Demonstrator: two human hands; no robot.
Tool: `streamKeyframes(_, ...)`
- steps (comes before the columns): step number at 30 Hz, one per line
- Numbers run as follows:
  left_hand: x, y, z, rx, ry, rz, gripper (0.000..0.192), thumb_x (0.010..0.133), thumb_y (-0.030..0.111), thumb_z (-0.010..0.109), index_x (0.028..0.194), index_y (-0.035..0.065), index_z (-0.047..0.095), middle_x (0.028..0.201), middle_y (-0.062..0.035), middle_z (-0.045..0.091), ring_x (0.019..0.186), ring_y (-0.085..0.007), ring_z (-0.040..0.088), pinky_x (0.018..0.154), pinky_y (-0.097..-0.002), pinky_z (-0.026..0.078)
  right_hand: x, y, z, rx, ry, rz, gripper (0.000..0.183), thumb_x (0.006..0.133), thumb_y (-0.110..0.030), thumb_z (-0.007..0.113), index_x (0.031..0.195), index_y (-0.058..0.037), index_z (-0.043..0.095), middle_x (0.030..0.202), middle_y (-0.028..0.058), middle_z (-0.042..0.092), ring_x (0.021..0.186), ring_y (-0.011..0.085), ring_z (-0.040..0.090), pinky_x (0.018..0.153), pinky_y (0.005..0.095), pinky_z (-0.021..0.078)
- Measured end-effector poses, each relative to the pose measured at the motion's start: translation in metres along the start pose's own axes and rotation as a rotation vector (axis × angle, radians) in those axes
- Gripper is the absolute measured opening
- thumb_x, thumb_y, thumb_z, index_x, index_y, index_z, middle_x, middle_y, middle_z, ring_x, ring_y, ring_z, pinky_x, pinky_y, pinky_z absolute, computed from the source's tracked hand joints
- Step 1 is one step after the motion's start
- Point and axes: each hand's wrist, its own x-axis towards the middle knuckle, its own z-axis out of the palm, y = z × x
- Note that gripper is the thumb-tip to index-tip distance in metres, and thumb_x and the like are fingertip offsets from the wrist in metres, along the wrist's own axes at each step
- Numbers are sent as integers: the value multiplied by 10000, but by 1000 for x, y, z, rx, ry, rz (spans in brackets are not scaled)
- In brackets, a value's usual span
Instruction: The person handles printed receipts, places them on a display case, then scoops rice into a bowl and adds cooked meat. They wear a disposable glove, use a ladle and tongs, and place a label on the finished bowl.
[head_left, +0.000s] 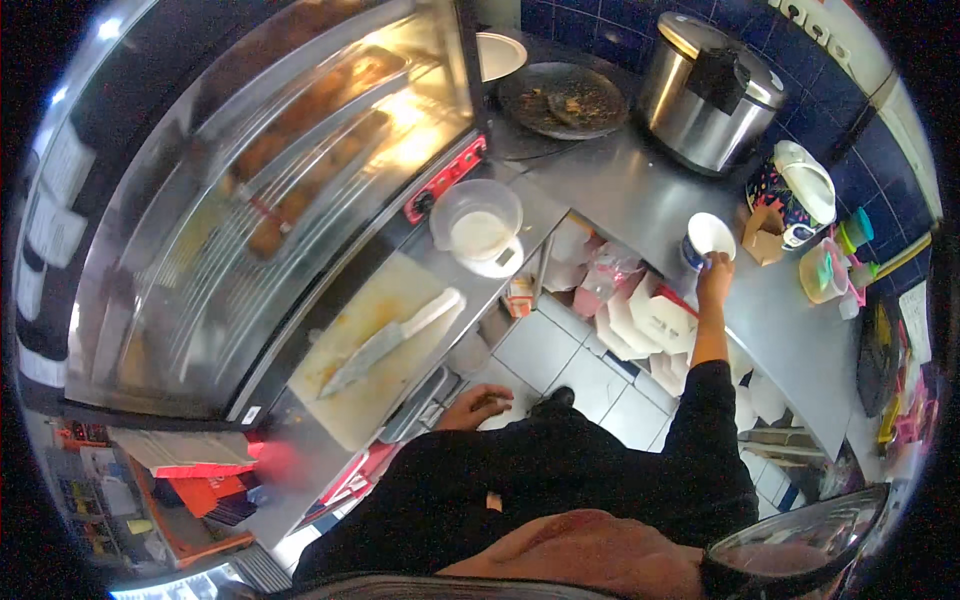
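Note:
My right hand (716, 271) reaches out over the steel counter and grips the rim of a white-lined paper cup (711, 231), with a thumb or finger inside its mouth. The cup is dark blue on the outside and tilts slightly toward me. Low by my waist, my left hand (476, 407) is empty, its fingers loosely bent and apart. It is near the edge of the left counter. A large knife (386, 341) with a white handle lies there on a stained cutting board (337, 397). Beyond it, a clear plastic bowl (474, 206) rests on a white kitchen scale (495, 259).
A lit glass food warmer (270, 195) lines the left side. A steel rice cooker (709, 97) and a dark round pan (562, 101) stand at the back. Beside the cup is a small cardboard box (763, 234). White takeaway boxes (645, 322) sit on a shelf below the counter.

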Motion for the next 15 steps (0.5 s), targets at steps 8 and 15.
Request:
streamKeyframes(8,172,133,65,123,76,304,276,941,179,590,1161,12,574,1115,-70,612,1083,-161,563,983,-329,428,-35,-65,21,273,45,54,505,790,-99,637,1280,-66,518,1300,201,474,1200,400,439,1013,501,360)
streamKeyframes(15,232,117,83,-178,251,285,312,931,210,618,1159,3,571,1137,-77,610,1109,-156,546,987,-321,419,-68,-24,87,-278,97,-387,480,911,-259,494,1366,-113,451,1398,148,468,1259,306,473,1013,461,382)
